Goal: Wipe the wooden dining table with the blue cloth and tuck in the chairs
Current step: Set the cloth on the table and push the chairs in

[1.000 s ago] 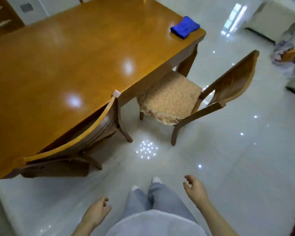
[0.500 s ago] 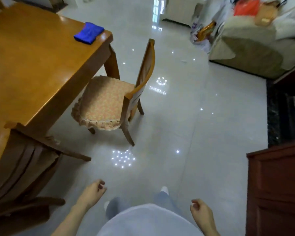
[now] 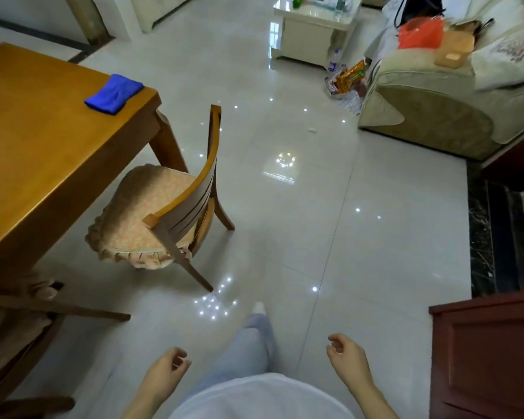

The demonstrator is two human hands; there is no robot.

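The wooden dining table (image 3: 43, 152) fills the left side. A folded blue cloth (image 3: 114, 93) lies on its far right corner. One wooden chair with a padded seat (image 3: 164, 213) stands pulled out and angled beside that corner's table leg. A second chair (image 3: 22, 322) sits pushed under the table at the lower left. My left hand (image 3: 167, 371) and my right hand (image 3: 347, 355) hang low over the floor, both holding nothing with fingers loosely curled, well short of the chair and the cloth.
A dark red cabinet (image 3: 490, 352) stands at the lower right. A beige sofa (image 3: 430, 101) with bags is at the upper right, a pale coffee table (image 3: 312, 28) beyond it. Snack bags and a bottle (image 3: 345, 77) lie on the glossy tiled floor (image 3: 330, 207).
The view has swung right and moved along the table toward the pulled-out chair. The pushed-in chair has slid to the lower left. Both hands stay low with nothing in them.
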